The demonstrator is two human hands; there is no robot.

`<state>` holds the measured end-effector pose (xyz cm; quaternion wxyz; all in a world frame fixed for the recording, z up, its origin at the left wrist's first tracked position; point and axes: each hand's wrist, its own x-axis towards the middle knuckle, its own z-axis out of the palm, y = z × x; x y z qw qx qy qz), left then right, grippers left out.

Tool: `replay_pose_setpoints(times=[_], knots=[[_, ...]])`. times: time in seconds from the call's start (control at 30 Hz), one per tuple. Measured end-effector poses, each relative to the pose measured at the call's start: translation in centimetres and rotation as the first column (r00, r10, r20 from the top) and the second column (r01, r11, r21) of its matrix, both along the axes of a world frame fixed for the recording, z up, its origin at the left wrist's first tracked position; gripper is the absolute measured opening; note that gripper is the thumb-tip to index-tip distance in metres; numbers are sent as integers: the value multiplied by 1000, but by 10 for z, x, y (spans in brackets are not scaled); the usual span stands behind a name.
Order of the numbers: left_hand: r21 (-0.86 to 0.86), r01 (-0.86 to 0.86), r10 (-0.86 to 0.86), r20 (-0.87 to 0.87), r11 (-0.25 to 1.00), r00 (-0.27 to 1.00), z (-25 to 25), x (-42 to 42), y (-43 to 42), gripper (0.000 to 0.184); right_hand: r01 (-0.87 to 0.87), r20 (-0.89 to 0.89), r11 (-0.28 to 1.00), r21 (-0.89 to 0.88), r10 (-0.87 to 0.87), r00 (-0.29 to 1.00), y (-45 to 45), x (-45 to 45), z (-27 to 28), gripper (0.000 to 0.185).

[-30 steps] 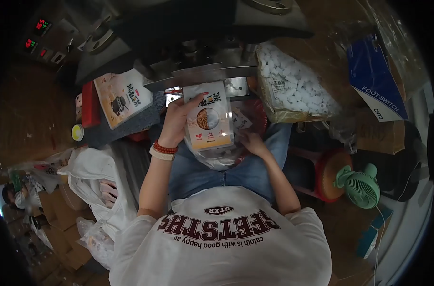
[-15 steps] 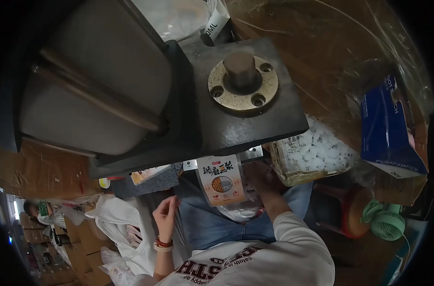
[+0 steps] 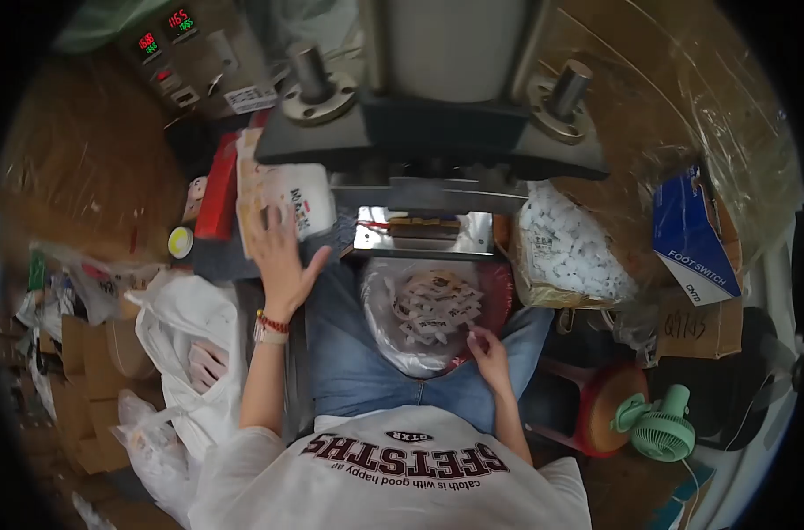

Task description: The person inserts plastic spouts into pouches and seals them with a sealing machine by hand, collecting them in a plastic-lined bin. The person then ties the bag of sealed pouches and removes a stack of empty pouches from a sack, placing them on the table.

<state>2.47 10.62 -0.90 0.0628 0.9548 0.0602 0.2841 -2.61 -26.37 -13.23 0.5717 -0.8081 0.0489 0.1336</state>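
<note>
My left hand [image 3: 280, 256] lies with fingers spread on a stack of printed white and orange pouches [image 3: 306, 196], left of the press. My right hand [image 3: 490, 358] is at the right rim of a plastic-lined bowl [image 3: 386, 340] in my lap. Its thumb and fingers are drawn together; whatever is between them, if anything, is too small to make out. Inside the bowl lie several small printed white cut-off pieces [image 3: 433, 305]. Just beyond it is the press's shiny metal plate [image 3: 472, 234], under the dark upper block [image 3: 455, 132].
A bag of small white pieces [image 3: 569, 252] stands right of the press, near a blue foot-switch box [image 3: 698, 234]. A red box [image 3: 216, 190] is beside the pouches. A white sack [image 3: 185, 327] hangs at left. A green fan [image 3: 662, 433] is by a stool [image 3: 609, 406].
My view has swung left and back. The pouch seen upright before the press is gone from there. My left hand has reached forward onto the stack; my right hand is now at the bowl rim.
</note>
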Motion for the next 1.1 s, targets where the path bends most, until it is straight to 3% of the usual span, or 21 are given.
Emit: replay_pose_setpoints(times=[0.03,0.07,0.1,0.17,0.2,0.3,0.37,0.43,0.47,0.5,0.53,0.57,0.63,0.67,0.77,0.83,0.9,0.97,1.0,1.03,1.1], knots=[[37,68,-62,-135,997,989,-6,0,4,77,-33,-8,999,-1,33,999,3,-20,0,21],[58,147,-126,-271,988,954,-8,-5,3,78,31,-66,976,216,-17,998,6,-39,0,22],[114,197,-168,-229,974,959,-2,-14,-7,76,114,-134,902,416,-64,989,9,-51,3,26],[-96,289,-299,-114,952,947,-8,-30,-17,64,50,-127,868,494,15,992,21,-63,20,30],[-21,245,-246,-25,969,969,-16,-36,-19,53,-1,-112,820,573,80,990,28,-67,26,35],[-156,222,-222,14,963,975,-19,-40,-21,47,-144,-66,811,567,219,973,59,-56,52,36],[-152,210,-201,73,966,977,-7,-45,-28,39,-230,-29,797,558,296,955,74,-42,92,33],[-653,193,-185,82,732,979,5,-52,-35,34,-341,424,912,228,222,878,81,-21,143,30],[-716,261,-170,199,647,965,6,-57,-40,30,-328,643,929,171,147,751,80,-11,159,28],[-715,266,-175,201,646,964,13,-64,-47,30,-299,819,947,121,75,569,79,-3,173,26],[-702,303,-204,224,644,953,27,-72,-56,29,-264,897,959,101,27,441,81,4,185,30],[-690,338,-231,247,640,941,38,-79,-64,28,-259,896,961,100,27,444,83,11,191,30],[-614,403,-288,282,679,915,48,-86,-74,30,-244,917,945,-218,284,281,89,23,199,28],[-538,433,-334,277,723,901,52,-87,-78,33,-349,871,895,-277,388,303,91,25,201,25],[-400,513,-454,239,760,858,66,-84,-81,37,-445,872,875,-193,361,331,85,23,207,28],[-589,577,-601,185,566,778,68,-82,-85,35,-469,857,873,-136,341,386,76,31,205,30],[-634,579,-614,200,513,764,51,-69,-93,24,-488,835,870,-74,321,447,73,38,199,32],[-940,62,-612,-168,336,773,20,-54,-100,16,-214,642,975,-59,201,740,78,44,191,33],[-976,39,-556,-89,215,827,2,-45,-110,23,-213,637,975,-56,199,745,74,45,190,33],[-975,40,-555,-90,218,827,3,-35,-115,23,-120,673,991,-56,126,729,65,49,190,32],[-987,-98,-486,-24,-127,874,4,-19,-120,22,56,722,992,-115,45,690,41,60,197,31]])
